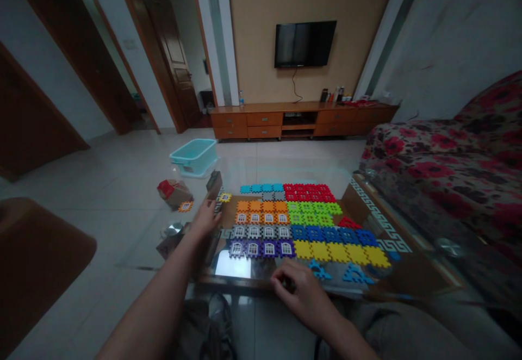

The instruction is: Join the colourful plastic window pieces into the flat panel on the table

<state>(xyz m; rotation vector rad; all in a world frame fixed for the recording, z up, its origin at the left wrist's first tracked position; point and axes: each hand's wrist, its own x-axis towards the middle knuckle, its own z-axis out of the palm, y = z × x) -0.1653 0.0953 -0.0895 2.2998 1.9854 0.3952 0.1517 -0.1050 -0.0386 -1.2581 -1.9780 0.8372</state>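
Observation:
My left hand (209, 216) is at the left side of the glass table, its fingers loosely spread just short of a yellow window tile (225, 197). An orange window tile (185, 206) lies farther left. My right hand (299, 286) hovers at the near edge with fingers curled to the thumb; what is inside, if anything, is too dark to make out. Between the hands lie rows of interlocking plastic tiles: purple (269, 249), grey (270, 231), orange (268, 206), light blue (267, 187), red (309, 192), green (312, 218), dark blue (331, 234) and yellow (337, 252).
Blue triangular pieces (356, 273) lie near the front edge, and red triangular ones (348, 222) beside the green row. A turquoise plastic bin (194, 157) stands beyond the table's left side. A floral sofa (432, 150) flanks the right; a low wooden cabinet (265, 119) lines the far wall.

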